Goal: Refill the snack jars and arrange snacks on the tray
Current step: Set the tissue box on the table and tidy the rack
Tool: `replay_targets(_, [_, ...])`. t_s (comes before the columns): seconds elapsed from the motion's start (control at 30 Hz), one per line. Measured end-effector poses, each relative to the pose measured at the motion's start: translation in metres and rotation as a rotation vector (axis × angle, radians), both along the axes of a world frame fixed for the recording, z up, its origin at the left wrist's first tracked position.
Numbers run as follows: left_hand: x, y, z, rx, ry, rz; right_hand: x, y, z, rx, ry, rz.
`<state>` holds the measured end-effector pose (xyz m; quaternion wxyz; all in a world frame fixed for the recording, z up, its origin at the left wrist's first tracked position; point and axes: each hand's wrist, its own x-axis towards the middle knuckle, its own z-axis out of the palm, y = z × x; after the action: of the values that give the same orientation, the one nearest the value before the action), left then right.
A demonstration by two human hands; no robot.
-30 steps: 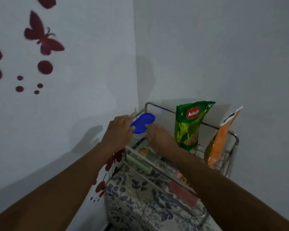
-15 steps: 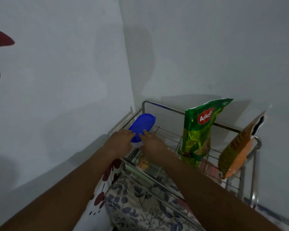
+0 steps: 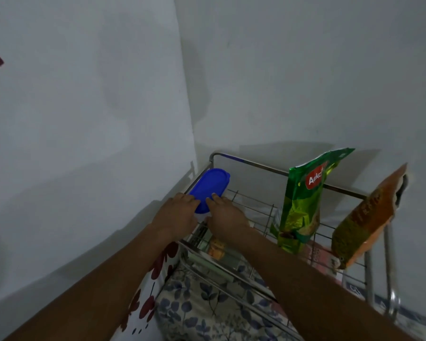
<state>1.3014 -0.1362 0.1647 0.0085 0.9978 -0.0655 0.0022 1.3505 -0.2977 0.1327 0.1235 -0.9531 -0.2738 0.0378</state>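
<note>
A jar with an oval blue lid [image 3: 208, 187] stands in the back left corner of a wire rack [image 3: 251, 164]. My left hand [image 3: 176, 214] holds its near left side, fingertips on the lid's edge. My right hand [image 3: 225, 215] holds the near right side, fingers on top of the lid and thumb below it. The jar's body is hidden behind my hands. A green snack packet [image 3: 303, 205] stands upright in the middle of the rack. An orange and green snack packet [image 3: 365, 222] leans on the rack's right rail.
The rack stands in a corner between two white walls. A lower shelf holds packets, one orange [image 3: 216, 248] and one pink [image 3: 321, 254]. A blue floral cloth [image 3: 194, 313] lies under the rack. Red flower stickers [image 3: 158, 267] mark the left wall.
Both hands have slid from the lid's sides to its near end. The jar now sits lower, in the rack's corner. My view has shifted to the right.
</note>
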Motion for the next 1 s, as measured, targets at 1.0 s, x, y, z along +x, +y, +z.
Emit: replay_targets(1.0, [0.059,-0.214,0.184,-0.559,-0.219,-0.085,-0.031,-0.226,0.244,0.108,-0.304,-0.636])
